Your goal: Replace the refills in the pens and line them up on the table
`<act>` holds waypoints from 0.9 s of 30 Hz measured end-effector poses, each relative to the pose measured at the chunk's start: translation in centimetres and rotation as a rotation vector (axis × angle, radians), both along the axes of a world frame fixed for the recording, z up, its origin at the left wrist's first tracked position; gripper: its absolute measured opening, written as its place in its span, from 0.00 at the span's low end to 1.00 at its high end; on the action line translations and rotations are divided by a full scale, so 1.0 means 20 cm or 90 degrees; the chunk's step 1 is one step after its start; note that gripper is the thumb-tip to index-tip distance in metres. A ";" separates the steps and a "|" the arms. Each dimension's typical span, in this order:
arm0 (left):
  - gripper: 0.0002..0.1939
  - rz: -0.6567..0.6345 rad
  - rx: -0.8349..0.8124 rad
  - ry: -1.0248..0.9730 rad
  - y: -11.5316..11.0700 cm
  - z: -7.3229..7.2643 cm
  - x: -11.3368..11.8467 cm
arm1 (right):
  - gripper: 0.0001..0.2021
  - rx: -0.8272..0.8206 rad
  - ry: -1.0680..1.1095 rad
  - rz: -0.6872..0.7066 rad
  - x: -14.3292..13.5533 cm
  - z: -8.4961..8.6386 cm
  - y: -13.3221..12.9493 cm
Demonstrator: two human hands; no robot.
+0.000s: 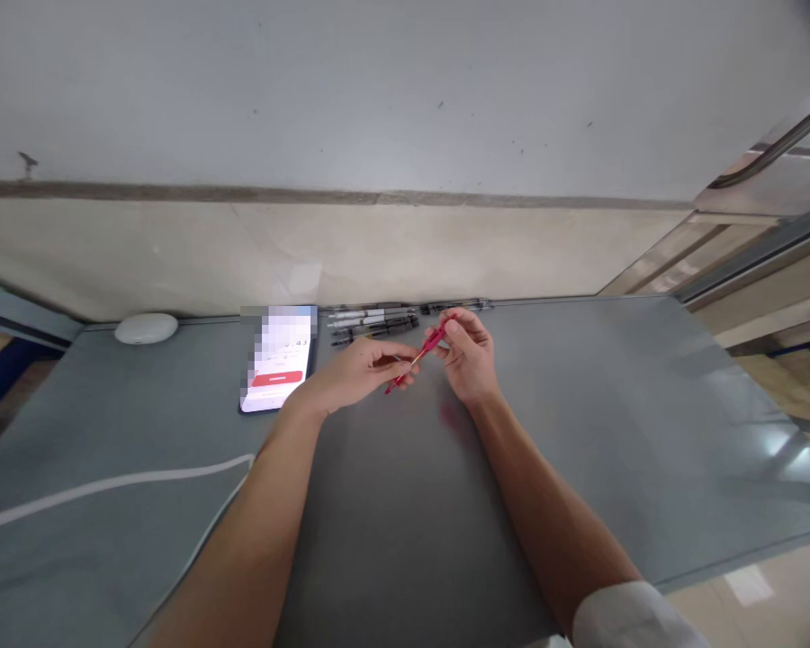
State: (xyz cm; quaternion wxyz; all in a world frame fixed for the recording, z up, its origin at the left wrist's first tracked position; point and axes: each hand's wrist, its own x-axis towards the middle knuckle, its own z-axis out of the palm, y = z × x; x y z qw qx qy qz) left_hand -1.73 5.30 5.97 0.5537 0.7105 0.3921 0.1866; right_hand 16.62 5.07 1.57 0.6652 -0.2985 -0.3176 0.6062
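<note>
A red pen (435, 338) is held slantwise above the grey table, between my two hands. My right hand (471, 358) is closed around its upper, thicker barrel. With thumb and fingers my left hand (364, 371) pinches the lower end, where a thin, pale refill-like stretch shows and a red tip sticks out below. Whether the pen is in one piece or parted there, I cannot tell. Just beyond my left hand, several black and white pens (371, 319) lie on the table, and more dark pens (456, 306) lie against the wall.
A phone (276, 360) with a lit screen lies left of my left hand. Farther left sits a white rounded object (147, 328). A white cable (114, 483) crosses the table (648, 432) at the left. The wall (486, 247) bounds the table's far edge.
</note>
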 end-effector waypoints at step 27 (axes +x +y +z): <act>0.13 -0.014 0.026 0.021 0.01 -0.02 0.02 | 0.07 0.033 0.041 0.023 0.00 0.00 0.00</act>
